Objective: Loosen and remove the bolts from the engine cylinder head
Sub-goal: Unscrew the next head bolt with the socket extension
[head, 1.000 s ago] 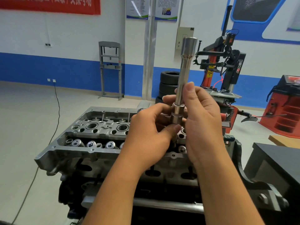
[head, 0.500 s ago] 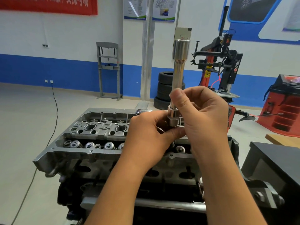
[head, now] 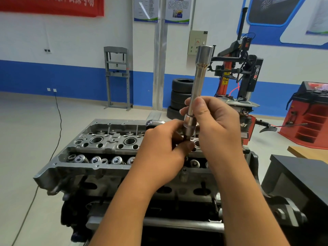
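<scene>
Mid-frame, right hand (head: 215, 125) grips the long chrome steel socket extension (head: 197, 86); left hand (head: 159, 151) pinches its lower end, apparently fitting a bit. Next, it needs seating on a bolt in the grey aluminium cylinder head (head: 99, 146).

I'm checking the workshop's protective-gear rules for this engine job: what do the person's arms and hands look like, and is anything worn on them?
Both forearms are bare as far as the picture shows; no sleeve edge is visible. The left hand and right hand wear no gloves. No watch, ring, bracelet, tape or marking shows on either wrist or on the fingers in view.
</scene>
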